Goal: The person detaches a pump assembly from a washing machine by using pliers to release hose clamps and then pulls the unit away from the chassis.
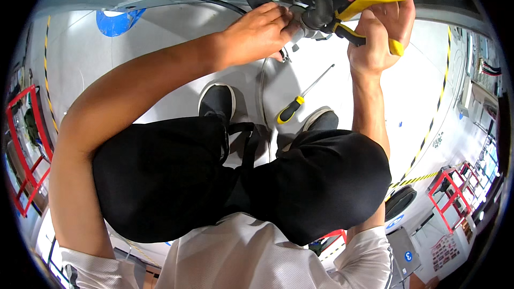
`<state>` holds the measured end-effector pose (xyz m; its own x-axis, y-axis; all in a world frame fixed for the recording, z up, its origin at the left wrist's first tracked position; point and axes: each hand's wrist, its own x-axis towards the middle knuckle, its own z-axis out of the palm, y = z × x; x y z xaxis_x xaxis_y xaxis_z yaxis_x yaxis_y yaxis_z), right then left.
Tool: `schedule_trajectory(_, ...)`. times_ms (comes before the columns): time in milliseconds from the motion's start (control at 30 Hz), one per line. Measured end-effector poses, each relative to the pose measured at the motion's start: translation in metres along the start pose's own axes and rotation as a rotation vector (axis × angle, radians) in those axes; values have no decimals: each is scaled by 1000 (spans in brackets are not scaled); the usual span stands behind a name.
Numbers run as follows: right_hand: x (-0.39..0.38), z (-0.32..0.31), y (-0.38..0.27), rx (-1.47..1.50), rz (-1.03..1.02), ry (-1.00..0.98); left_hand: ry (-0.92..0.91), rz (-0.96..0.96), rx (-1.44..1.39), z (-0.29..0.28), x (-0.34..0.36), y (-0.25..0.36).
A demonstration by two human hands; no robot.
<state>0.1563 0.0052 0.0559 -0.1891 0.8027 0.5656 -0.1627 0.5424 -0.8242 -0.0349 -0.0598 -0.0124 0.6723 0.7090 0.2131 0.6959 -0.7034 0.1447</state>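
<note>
My right hand (377, 43) holds a pair of pliers (369, 2) with yellow-and-black handles. The handles are spread wide, one against the thumb and palm, the other by the fingers. The jaws point left, at a black rubber hose (318, 17) under the vehicle body; whether they bite on it is hard to tell. My left hand (262, 32) is closed round a grey pipe fitting (297, 31) just left of that hose, its fingertips partly hidden. A thin black hose (214, 1) runs above my left wrist.
A yellow-and-black screwdriver (292, 109) lies on the pale floor between my shoes, beside a thin cable (262, 88). The vehicle's metal edge (160, 1) spans the top. Red frames (27, 150) stand far off at both sides, beyond striped floor tape (48, 75).
</note>
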Motion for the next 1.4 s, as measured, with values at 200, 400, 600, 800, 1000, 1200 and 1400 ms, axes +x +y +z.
schedule_trajectory(200,-3,3,-10,-59,53,94,-6,9,-98,-9,-1,-4)
schedule_trajectory(400,-7,9,-15,-80,123,215,24,14,-15,-6,-4,-5)
schedule_trajectory(600,-15,21,-22,-25,74,220,20,0,-63,-2,-6,-6)
schedule_trajectory(800,-13,29,-26,-29,87,187,-66,-22,-146,3,-2,-10)
schedule_trajectory(1000,-22,30,-26,30,149,389,-192,-15,-157,-2,-3,-10)
schedule_trajectory(1200,-10,27,-30,35,151,413,-87,1,-140,-10,-1,-17)
schedule_trajectory(1400,-10,23,-25,-64,166,340,-47,28,-104,1,-1,-15)
